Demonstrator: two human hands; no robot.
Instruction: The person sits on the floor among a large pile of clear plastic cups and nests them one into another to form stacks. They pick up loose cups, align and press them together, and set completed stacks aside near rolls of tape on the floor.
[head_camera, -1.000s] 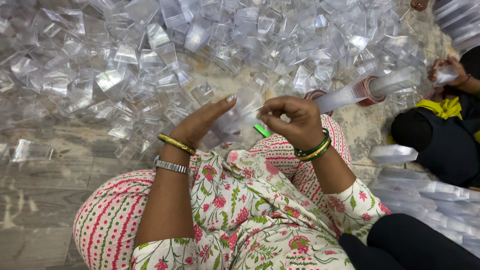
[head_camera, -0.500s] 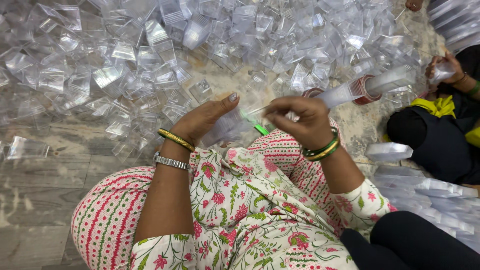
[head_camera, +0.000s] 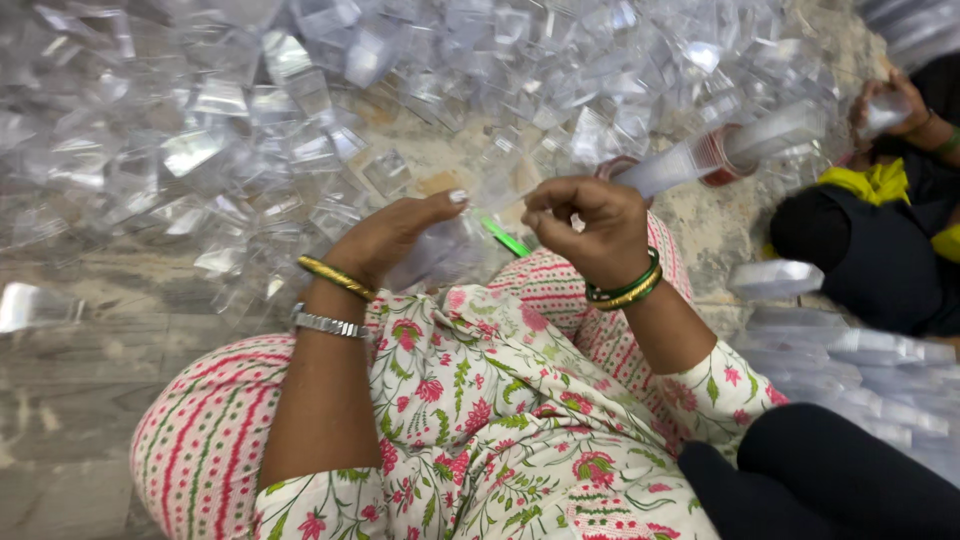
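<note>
Left hand (head_camera: 385, 235) cupped around a clear plastic box (head_camera: 435, 255), right hand (head_camera: 585, 225) curled, contents unclear; heap of clear boxes (head_camera: 300, 110) beyond, stacked tube (head_camera: 720, 155) far right

A small clear plastic box (head_camera: 440, 255) sits tilted between both hands, above the lap. A thin bright green strip (head_camera: 506, 238) lies just beside it.

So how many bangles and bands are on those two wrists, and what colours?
Gold bangles: 2, one at the left hand, one at the right hand
Silver band: 1
Green bangle: 1, though it may be thin ones stacked
Total: 4
</note>
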